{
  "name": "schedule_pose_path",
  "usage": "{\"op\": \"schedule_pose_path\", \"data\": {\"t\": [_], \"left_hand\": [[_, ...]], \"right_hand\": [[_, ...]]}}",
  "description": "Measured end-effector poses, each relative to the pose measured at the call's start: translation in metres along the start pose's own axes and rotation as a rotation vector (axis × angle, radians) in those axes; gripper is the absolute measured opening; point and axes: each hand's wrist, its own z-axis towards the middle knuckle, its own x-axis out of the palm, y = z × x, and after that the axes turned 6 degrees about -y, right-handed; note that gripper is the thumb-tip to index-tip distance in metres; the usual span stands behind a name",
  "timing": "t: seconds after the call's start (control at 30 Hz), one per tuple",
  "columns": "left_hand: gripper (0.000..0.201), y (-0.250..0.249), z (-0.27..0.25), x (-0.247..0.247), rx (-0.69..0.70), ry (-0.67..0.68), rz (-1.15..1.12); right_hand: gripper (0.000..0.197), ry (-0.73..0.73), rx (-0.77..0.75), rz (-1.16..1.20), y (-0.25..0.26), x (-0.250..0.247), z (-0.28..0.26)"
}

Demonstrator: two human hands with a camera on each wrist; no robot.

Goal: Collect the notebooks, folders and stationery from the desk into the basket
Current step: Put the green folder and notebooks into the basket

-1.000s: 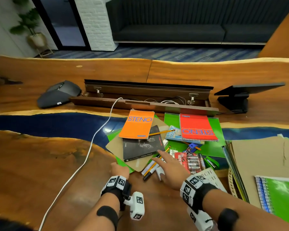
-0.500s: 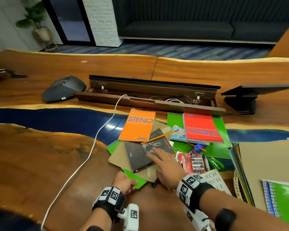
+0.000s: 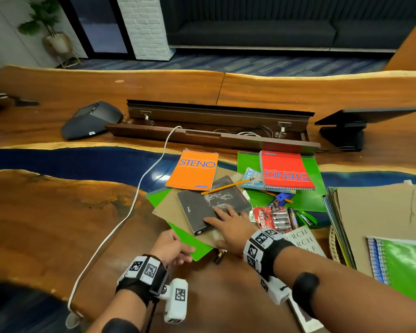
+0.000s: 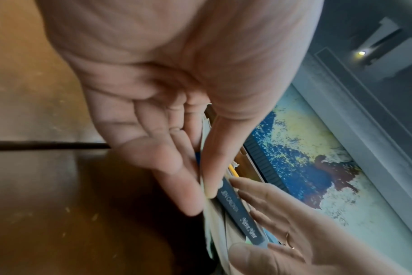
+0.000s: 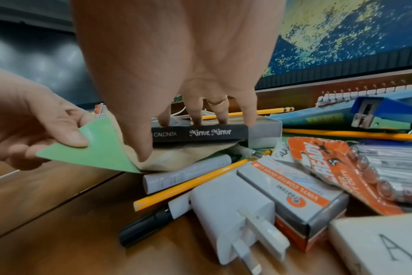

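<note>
Lifted now: left hand (image 3: 171, 247) pinches 1 green folder (image 5: 101, 148); right hand (image 3: 231, 227) flat on 1 black book (image 3: 209, 207).

Head view: high, looks forward and down across counter (image 3: 46, 224). Left wrist view: very close, along palm. Right wrist view: low, near counter, past fingers (image 5: 198, 113). All three share black book (image 3: 202, 207) (image 4: 240, 210) (image 5: 200, 133).

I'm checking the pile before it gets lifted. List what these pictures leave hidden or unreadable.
- Basket: head view shows only a sliver of woven rim; folders hide the rest.
- Green folder: mostly buried under the tan folder and black book.
- Left hand: fingers under the folder corner are hidden in the head view.
- White book: title cut off by the right wrist view's edge.
</note>
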Motion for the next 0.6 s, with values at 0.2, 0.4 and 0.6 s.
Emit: {"op": "schedule_pose_path", "data": {"t": [0.2, 0.4, 0.6], "left_hand": [[0.038, -0.010, -0.014, 0.002, 0.040, -0.031, 0.027], [0.024, -0.021, -0.026, 0.001, 0.113, -0.071, 0.036], [0.023, -0.028, -0.035, -0.008, 0.157, -0.072, 0.009]], "right_hand": [[0.060, 0.021, 0.099, 0.042, -0.011, -0.005, -0.007], [0.058, -0.025, 0.142, 0.043, -0.021, 0.000, -0.009], [0.050, -0.090, 0.129, 0.045, -0.035, -0.001, -0.007]]}}
